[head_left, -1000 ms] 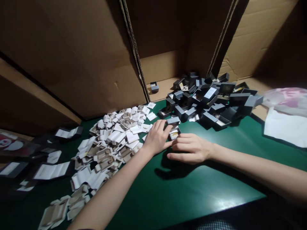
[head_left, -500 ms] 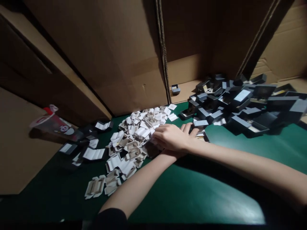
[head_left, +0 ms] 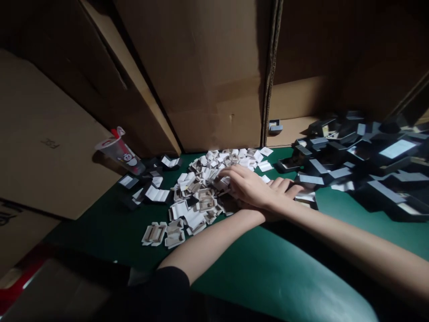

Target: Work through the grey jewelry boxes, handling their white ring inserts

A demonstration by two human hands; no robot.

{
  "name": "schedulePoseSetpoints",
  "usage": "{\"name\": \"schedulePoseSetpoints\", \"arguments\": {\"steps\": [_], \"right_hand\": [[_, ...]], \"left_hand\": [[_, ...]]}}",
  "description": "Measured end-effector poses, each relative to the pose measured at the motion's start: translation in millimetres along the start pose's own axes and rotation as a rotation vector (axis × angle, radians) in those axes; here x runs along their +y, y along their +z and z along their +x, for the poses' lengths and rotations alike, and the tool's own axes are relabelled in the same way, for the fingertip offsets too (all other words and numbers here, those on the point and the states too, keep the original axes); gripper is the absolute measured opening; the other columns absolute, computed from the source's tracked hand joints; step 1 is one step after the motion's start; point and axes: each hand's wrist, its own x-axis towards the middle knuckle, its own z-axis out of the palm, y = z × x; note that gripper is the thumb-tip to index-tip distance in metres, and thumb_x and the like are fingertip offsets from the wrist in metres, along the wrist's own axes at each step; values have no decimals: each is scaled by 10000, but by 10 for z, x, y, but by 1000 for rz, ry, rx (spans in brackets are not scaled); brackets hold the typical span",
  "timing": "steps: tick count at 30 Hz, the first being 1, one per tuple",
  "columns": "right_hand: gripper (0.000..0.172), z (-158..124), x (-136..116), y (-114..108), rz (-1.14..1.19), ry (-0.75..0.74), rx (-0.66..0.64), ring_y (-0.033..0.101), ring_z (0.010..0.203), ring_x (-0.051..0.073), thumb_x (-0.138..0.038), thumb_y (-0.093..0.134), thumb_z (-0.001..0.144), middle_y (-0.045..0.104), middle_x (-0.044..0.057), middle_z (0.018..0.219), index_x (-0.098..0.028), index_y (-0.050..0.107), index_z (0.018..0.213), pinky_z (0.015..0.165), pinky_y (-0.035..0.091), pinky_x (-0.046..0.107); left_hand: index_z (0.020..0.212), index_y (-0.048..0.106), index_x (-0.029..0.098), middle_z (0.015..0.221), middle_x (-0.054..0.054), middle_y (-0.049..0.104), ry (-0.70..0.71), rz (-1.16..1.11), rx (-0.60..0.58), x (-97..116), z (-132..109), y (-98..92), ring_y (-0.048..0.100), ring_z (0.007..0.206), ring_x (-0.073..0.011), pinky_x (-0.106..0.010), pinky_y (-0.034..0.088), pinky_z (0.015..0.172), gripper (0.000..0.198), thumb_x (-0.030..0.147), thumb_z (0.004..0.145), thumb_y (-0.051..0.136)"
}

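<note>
My right hand [head_left: 250, 185] reaches left across my left hand into a heap of small white folded card inserts [head_left: 197, 201]. Its fingertips curl around one white insert [head_left: 223, 182] at the heap's right edge. My left hand [head_left: 284, 184] lies mostly hidden under the right wrist; the fingers that show are stretched flat, pointing at a small dark open box [head_left: 306, 197] on the green mat [head_left: 268, 268]. A big pile of dark grey small boxes and lids [head_left: 362, 156] fills the right.
Tall cardboard sheets [head_left: 208, 67] wall in the back. A plastic drink cup [head_left: 120, 154] leans at the left beside a few dark boxes holding white cards [head_left: 150, 190]. One lone small box [head_left: 275, 126] sits on the cardboard ledge behind.
The view has swung left. My right hand left the small box, crossed over my left hand and went into the white insert heap. My left hand stayed by the box.
</note>
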Motion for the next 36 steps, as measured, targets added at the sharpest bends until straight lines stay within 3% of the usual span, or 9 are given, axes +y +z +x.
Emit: {"name": "schedulePoseSetpoints", "arguments": {"steps": [5,11,15,18,25,31,33,36], "right_hand": [[388,1,26,77,-19,27,42,478,1126,261,-30,394,811,513,176,1258,-122,501,1172,883,450,418],[253,-26,74,84,6,-15,-134,546,913,213,-51,423,842,621,120,1011,-134,590,1014,786,462,368],[352,-21,89,122,-19,-59,-105,476,1162,259,-33,423,848,501,163,1325,-130,540,1166,889,449,427],[393,-19,116,162,-17,-107,-146,403,1267,265,-19,408,856,462,160,1387,-114,493,1228,973,413,464],[230,-6,126,145,-100,-88,-243,482,995,250,-42,463,852,538,131,1260,-148,571,1027,809,451,407],[252,14,174,179,-107,-149,-206,375,1229,288,-58,455,874,499,120,1325,-179,527,1083,946,355,456],[235,25,197,168,-77,-145,-205,443,1134,248,-50,438,872,543,127,1217,-162,518,1063,932,368,410],[178,53,220,145,-44,-100,-233,488,905,195,-59,430,860,546,119,1044,-139,508,997,798,413,318]], "left_hand": [[1342,384,211,1336,-96,435,-20,-33,-28,23,4,-44,410,1229,-243,-384,338,1037,447,433,957,335],[1342,384,215,1358,-94,425,-47,-36,-76,56,17,-83,410,1237,-248,-387,327,1047,440,411,949,357],[1343,379,221,1383,-96,402,-35,-34,-53,24,22,-9,403,1245,-250,-396,313,1055,445,413,941,372],[1360,356,224,1391,-96,397,-31,-35,-46,4,28,38,403,1244,-255,-402,308,1054,461,408,938,374],[1398,307,218,1421,-109,370,-33,-54,-81,-18,23,31,351,1285,-283,-451,278,1061,499,397,936,360],[1323,406,209,1361,-97,423,-17,-62,-31,-16,44,-1,412,1220,-261,-415,321,1042,439,384,921,393],[1312,420,218,1347,-91,435,-52,-68,-38,2,55,-15,422,1211,-257,-410,325,1043,431,395,921,390],[1319,416,227,1354,-96,433,-108,-61,-55,24,68,-31,411,1230,-278,-435,322,1048,453,429,915,396]]}}
